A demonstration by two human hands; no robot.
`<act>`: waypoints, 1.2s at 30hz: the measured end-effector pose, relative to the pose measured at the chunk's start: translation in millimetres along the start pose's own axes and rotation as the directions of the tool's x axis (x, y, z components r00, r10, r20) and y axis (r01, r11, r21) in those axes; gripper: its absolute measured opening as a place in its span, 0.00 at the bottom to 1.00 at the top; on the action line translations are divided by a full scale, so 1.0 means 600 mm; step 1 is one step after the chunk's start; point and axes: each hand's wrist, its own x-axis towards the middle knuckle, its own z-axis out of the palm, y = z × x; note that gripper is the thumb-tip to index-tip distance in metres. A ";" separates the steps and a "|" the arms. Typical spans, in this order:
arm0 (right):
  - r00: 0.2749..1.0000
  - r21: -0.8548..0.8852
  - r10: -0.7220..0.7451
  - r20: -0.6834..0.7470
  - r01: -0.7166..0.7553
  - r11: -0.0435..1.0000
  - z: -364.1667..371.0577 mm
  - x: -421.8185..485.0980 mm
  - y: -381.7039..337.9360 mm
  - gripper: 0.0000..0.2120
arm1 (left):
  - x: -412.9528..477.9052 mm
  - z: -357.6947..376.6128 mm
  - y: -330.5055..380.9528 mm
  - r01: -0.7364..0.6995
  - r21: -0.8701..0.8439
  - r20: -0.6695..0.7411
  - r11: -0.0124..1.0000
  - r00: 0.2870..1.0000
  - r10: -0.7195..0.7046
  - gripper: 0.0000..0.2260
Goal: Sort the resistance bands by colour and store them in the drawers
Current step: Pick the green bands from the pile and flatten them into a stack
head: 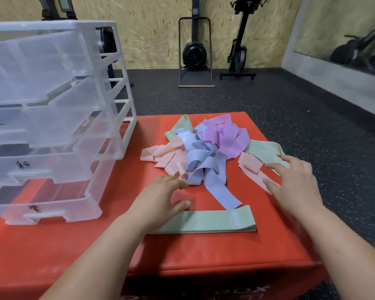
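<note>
Nearest, just under the wrist of the left hand and running rightward from below its thumb: a folded green band, flat on the red padded worktop. Left fingers apart and relaxed, palm down, gripping nothing. Right at the tip of the left forefinger, the near edge of the blue bands, with one loose tail trailing back and ending right at the green band.

Right hand palm down too, its fingers spread wide and clamped on nothing. Slightly blurred, so no telling whether touching or hovering. Beneath and just ahead of those right fingertips, a peach band, and beyond it a second green band. Ahead of the left fingertips, more peach bands, tangled against the blue.

Farther from both sets of fingers, at the back of the heap, purple bands and a third green loop.

Well to the left of the left fingers, on the same worktop, a clear plastic drawer unit with four drawers slid partly out and black handwritten marks on the lower fronts.

Far beyond all fingers, dark speckled floor, rowing machines upright against a chipboard wall, and a mirror off to the right.
</note>
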 end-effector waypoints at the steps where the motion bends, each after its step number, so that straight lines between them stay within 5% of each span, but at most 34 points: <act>1: 0.998 -0.015 0.059 0.003 -0.059 0.998 0.004 0.003 0.006 0.21 | 0.009 0.007 0.007 -0.005 -0.013 -0.006 1.000 1.000 0.005 0.20; 6: 0.953 -0.071 0.258 0.160 -0.249 0.966 0.037 0.021 0.037 0.29 | 0.047 0.039 0.034 -0.023 -0.043 0.001 0.999 1.000 0.023 0.17; 10: 0.957 -0.015 0.210 0.198 -0.212 0.977 0.047 0.028 0.045 0.28 | 0.067 0.059 0.049 -0.023 -0.057 0.005 0.998 1.000 0.024 0.16; 13: 0.987 0.081 0.122 0.101 -0.131 0.988 0.033 0.031 0.034 0.26 | 0.075 0.067 0.059 -0.020 -0.062 -0.007 0.998 1.000 0.020 0.16; 17: 0.980 0.328 0.018 -0.196 0.049 0.943 -0.013 0.028 0.000 0.11 | 0.077 0.067 0.075 -0.003 -0.085 -0.023 0.996 1.000 0.001 0.14; 20: 0.959 0.547 -0.001 -0.284 0.163 0.821 -0.053 0.019 -0.028 0.08 | 0.076 0.067 0.087 0.000 -0.109 -0.053 0.994 0.999 -0.006 0.12; 24: 0.993 0.770 0.073 -0.095 0.027 0.638 -0.078 -0.001 -0.050 0.13 | 0.070 0.066 0.099 0.009 -0.133 -0.071 0.991 0.997 -0.019 0.11; 29: 0.999 0.971 0.013 -0.049 0.044 0.236 -0.130 -0.025 -0.074 0.17 | 0.063 0.059 0.109 -0.026 -0.185 -0.126 0.982 0.992 0.002 0.10; 30: 1.000 0.963 0.016 -0.026 0.021 0.267 -0.127 -0.025 -0.072 0.18 | 0.062 0.057 0.112 -0.022 -0.200 -0.141 0.979 0.990 -0.006 0.10; 33: 0.994 0.793 0.069 0.086 -0.110 0.599 -0.100 -0.030 -0.055 0.18 | 0.058 0.054 0.118 0.001 -0.252 -0.141 0.968 0.989 -0.038 0.13; 36: 0.996 0.839 0.055 0.073 -0.091 0.536 -0.097 -0.032 -0.060 0.18 | 0.056 0.054 0.118 0.014 -0.311 -0.125 0.950 0.991 -0.055 0.17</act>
